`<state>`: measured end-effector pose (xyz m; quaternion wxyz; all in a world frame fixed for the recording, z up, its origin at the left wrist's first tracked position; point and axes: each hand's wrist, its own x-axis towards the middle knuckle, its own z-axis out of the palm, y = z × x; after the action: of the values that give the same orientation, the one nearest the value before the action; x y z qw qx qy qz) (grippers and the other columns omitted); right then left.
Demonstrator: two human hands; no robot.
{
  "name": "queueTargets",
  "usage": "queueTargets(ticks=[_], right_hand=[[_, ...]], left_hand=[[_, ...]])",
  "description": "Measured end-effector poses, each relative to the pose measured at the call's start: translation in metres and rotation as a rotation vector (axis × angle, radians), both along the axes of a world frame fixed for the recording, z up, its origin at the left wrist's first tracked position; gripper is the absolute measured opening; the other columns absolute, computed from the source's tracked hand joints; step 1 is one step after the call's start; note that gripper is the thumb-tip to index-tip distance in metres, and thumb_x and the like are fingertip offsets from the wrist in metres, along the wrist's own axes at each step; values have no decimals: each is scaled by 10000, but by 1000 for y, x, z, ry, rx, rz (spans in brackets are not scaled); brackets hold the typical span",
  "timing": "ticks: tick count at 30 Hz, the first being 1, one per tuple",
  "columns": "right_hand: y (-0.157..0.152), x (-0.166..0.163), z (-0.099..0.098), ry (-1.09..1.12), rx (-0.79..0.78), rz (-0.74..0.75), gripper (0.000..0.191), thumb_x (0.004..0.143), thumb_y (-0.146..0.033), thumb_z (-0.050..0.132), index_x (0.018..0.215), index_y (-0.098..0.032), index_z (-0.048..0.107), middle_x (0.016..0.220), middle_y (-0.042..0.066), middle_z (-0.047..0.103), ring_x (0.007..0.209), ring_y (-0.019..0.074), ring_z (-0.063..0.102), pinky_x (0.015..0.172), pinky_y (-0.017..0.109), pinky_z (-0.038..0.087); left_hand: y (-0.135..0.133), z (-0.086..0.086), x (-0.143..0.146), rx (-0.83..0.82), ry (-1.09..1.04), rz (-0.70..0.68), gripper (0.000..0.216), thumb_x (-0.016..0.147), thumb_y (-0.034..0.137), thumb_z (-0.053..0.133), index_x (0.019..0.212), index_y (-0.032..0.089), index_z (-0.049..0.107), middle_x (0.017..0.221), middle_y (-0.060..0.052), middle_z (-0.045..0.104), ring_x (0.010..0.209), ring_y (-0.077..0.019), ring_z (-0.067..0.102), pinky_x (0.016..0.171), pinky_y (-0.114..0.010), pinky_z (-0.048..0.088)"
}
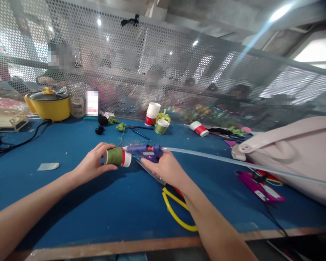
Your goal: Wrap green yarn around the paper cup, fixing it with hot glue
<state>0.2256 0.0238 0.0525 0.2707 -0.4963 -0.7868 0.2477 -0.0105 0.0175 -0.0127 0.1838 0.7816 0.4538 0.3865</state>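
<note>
My left hand [96, 161] grips a paper cup [127, 159] lying on its side in the air, its wall wound with green yarn [114, 157] up to a red and white band. In my right hand [164, 168] is a blue glue gun [143, 150], its nozzle at the cup near the edge of the yarn. A long clear glue stick [220, 156] runs out of the gun's back to the right. One strand of yarn leads up from the cup to a green yarn ball [121, 127]. Under my right hand lie scissors [176, 212] with yellow handles, partly hidden by my forearm.
At the back stand stacked paper cups [152, 113] and a green-wrapped cup [162, 127]; another cup [199, 128] lies tipped over. A yellow electric pot [50, 107] is at left, a pale bag [293, 156] at right, beside a purple object [260, 188]. A perforated screen [174, 54] closes the back.
</note>
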Motion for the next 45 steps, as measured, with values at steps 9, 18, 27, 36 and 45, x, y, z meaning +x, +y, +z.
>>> queueTargets(ticks=[9, 18, 27, 36, 45], right_hand=[[0, 0, 1, -22, 33, 13, 226, 713, -316, 528, 528, -189, 502, 447, -16, 521, 446, 115, 458, 473, 237, 378], [0, 0, 2, -40, 45, 27, 255, 719, -300, 530, 495, -195, 471, 455, -12, 508, 468, 125, 464, 487, 247, 373], [-2, 1, 2, -53, 30, 35, 235, 728, -289, 516, 518, -189, 481, 466, -17, 505, 454, 113, 437, 491, 246, 358], [-4, 0, 4, -57, 39, 34, 245, 727, -291, 506, 511, -183, 467, 481, -18, 506, 466, 110, 439, 504, 241, 369], [-3, 1, 3, -48, 31, 35, 199, 720, -302, 507, 576, -169, 544, 525, -9, 529, 494, 116, 451, 512, 242, 370]], left_hand=[[1, -1, 1, -80, -86, 22, 491, 703, 397, 640, 1116, 192, 471, 1067, -82, 514, 906, -217, 565, 746, -377, 511], [1, -1, 2, -146, -132, 63, 507, 677, 432, 647, 1085, 172, 498, 1024, -78, 541, 849, -209, 581, 736, -379, 512], [1, 0, 3, -206, -140, 105, 541, 661, 458, 644, 1076, 140, 509, 1007, -87, 564, 803, -209, 599, 726, -381, 509], [0, 2, 4, -262, -152, 126, 555, 651, 478, 636, 1068, 134, 509, 959, -91, 601, 774, -218, 605, 672, -371, 512], [2, 0, 2, -300, -158, 129, 595, 645, 514, 628, 1078, 125, 507, 908, -87, 627, 746, -222, 613, 642, -351, 505]])
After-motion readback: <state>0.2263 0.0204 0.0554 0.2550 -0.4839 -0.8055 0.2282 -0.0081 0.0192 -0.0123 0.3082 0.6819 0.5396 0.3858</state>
